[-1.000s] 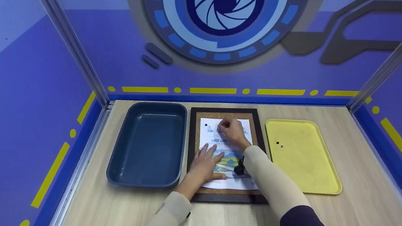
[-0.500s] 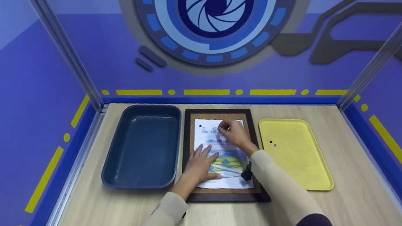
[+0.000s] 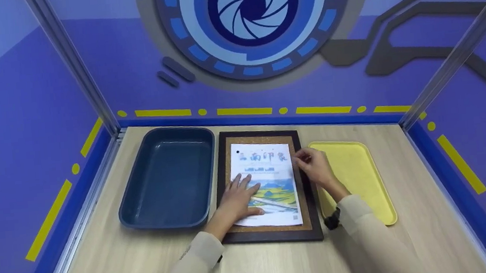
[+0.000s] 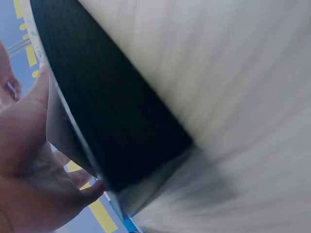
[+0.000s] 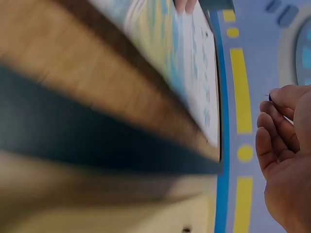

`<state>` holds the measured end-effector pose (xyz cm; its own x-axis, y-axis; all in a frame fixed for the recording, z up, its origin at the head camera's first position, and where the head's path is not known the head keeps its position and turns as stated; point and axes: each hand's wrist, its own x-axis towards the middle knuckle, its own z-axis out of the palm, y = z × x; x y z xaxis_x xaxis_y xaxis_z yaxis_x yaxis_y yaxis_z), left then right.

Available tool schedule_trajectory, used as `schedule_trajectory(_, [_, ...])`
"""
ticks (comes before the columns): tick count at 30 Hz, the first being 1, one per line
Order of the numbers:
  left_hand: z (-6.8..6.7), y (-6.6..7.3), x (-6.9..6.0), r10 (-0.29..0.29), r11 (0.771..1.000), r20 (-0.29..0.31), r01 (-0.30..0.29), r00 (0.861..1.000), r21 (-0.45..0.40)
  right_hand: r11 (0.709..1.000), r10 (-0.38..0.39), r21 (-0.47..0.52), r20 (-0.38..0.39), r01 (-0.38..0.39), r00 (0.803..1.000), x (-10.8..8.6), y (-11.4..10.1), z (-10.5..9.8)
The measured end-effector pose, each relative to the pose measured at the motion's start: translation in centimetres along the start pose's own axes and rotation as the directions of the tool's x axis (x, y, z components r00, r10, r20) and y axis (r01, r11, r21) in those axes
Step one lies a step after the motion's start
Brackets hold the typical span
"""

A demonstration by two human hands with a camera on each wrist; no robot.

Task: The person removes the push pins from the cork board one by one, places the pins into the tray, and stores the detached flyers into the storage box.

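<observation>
The right hand, pinching a dark pin, shifts to the right edge of a printed sheet, baring its heading, while the left hand rests spread on it.

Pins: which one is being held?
The pin pinched by the right hand; a black pin is at the paper's top left, another dark one lies on the yellow tray.

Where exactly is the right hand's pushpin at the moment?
The dark pushpin is at right in the right wrist view, pinched by the right hand; the head view shows that hand beside the upper right edge of the printed sheet.
</observation>
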<state>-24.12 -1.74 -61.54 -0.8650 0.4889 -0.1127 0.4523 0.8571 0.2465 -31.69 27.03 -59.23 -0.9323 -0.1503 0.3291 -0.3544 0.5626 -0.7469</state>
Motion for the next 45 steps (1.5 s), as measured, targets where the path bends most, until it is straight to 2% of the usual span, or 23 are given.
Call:
schedule_trajectory(3, [-0.1, 0.0, -0.1, 0.008, 1.0, -0.008, -0.008, 1.0, -0.009, 0.998, 0.06, 0.014, -0.059, -0.059, 0.996, -1.2, 1.8, -2.1])
schedule_trajectory(10, [0.0, -0.1, -0.1, -0.007, 0.999, 0.006, 0.008, 1.0, -0.046, 0.986, 0.163, 0.059, -0.087, -0.159, 0.983, -3.2, 5.4, -5.5])
schedule_trajectory(14, [-0.1, 0.0, -0.1, -0.008, 0.999, 0.007, 0.008, 1.0, -0.048, 0.972, 0.231, 0.074, -0.114, -0.223, 0.966, -4.0, 7.0, -6.5])
schedule_trajectory(21, [-0.2, 0.1, -0.3, -0.006, 0.998, 0.011, 0.007, 1.0, -0.056, 0.934, 0.357, 0.024, -0.118, -0.357, 0.927, -5.4, 9.4, -6.7])
schedule_trajectory(23, [-0.2, 0.1, -0.3, -0.007, 0.998, 0.012, 0.008, 1.0, -0.054, 0.926, 0.378, 0.026, -0.116, -0.377, 0.919, -5.6, 9.8, -6.5])
schedule_trajectory(32, [-0.1, 0.1, -0.2, -0.009, 0.999, 0.007, 0.009, 1.0, -0.04, 0.91, 0.414, 0.009, -0.087, -0.415, 0.906, -5.5, 10.0, -6.5])
schedule_trajectory(39, [-0.2, -0.1, -0.3, 0.007, 0.998, 0.003, -0.007, 1.0, -0.059, 0.917, 0.397, 0.003, -0.094, -0.398, 0.913, -5.4, 10.1, -6.4])
schedule_trajectory(45, [-0.1, -0.1, -0.3, 0.011, 0.998, -0.007, -0.011, 1.0, -0.063, 0.913, 0.407, 0.026, -0.104, -0.406, 0.908, -5.4, 9.9, -6.4])
